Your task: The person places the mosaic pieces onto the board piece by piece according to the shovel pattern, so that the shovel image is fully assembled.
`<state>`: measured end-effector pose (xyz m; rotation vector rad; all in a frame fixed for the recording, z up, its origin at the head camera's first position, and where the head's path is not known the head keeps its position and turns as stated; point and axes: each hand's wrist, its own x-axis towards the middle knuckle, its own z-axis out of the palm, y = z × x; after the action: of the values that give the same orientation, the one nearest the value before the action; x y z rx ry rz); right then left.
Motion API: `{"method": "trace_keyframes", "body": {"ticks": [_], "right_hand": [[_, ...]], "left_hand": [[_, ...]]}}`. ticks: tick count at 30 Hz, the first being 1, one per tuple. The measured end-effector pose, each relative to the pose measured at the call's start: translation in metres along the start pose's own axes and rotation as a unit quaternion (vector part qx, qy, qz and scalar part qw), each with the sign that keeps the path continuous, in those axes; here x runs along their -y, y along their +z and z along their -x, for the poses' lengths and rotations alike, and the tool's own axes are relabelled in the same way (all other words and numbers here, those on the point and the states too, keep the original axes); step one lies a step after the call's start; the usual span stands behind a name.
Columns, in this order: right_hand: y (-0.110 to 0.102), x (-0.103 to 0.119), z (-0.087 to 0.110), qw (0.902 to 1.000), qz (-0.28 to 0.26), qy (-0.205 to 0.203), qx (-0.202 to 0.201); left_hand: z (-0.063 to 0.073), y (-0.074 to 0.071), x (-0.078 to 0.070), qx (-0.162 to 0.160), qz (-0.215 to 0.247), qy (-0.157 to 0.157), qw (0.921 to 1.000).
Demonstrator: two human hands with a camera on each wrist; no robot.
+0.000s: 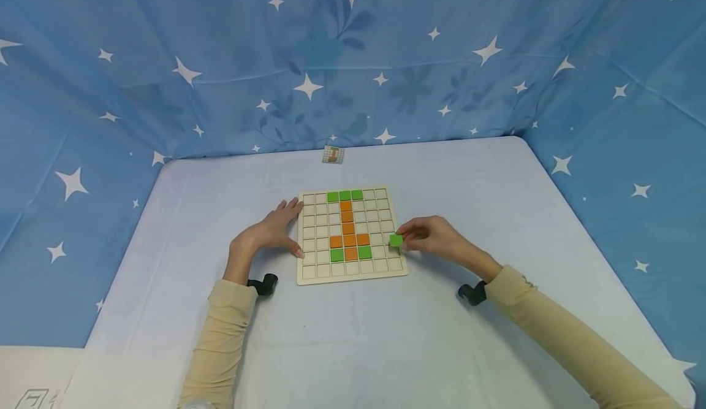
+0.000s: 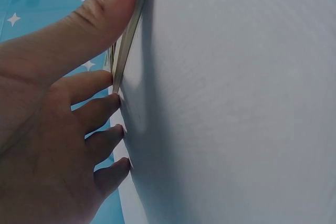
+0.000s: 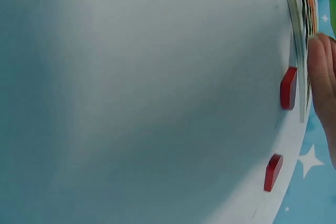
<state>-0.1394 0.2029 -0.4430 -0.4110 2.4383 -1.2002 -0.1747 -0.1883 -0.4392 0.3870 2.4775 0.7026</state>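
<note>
A pale wooden grid board (image 1: 380, 267) lies mid-table. Orange tiles (image 1: 347, 217) form a column on it, widening near the bottom, with green tiles (image 1: 344, 195) across the top and one green tile (image 1: 337, 255) on each side at the bottom. My left hand (image 1: 267, 229) rests at the board's left edge, thumb and fingers spread and touching it. Over the board's right side, my right hand (image 1: 432, 236) pinches a single green tile (image 1: 395, 240) between thumb and fingers. The right wrist view shows only part of the right hand (image 3: 323, 72), beside the board's edge (image 3: 296, 40).
A small picture card (image 1: 333, 154) with a grid pattern lies at the table's back edge. In the right wrist view, two red pieces (image 3: 288, 88) sit on the white table near the board. A blue star-patterned curtain (image 1: 309, 59) encloses the back and sides.
</note>
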Motion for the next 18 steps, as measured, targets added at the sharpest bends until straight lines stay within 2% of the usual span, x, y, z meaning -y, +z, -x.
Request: {"method": "trace_keyframes", "body": {"ticks": [11, 18], "right_hand": [[0.013, 0.009, -0.005, 0.9966, 0.027, -0.073, 0.028], [0.025, 0.017, -0.011, 0.9929, 0.036, -0.105, 0.043]], "left_hand": [[0.002, 0.001, 0.000, 0.000, -0.001, 0.005, 1.0000], [0.002, -0.002, -0.002, 0.002, -0.008, 0.001, 1.0000]]}}
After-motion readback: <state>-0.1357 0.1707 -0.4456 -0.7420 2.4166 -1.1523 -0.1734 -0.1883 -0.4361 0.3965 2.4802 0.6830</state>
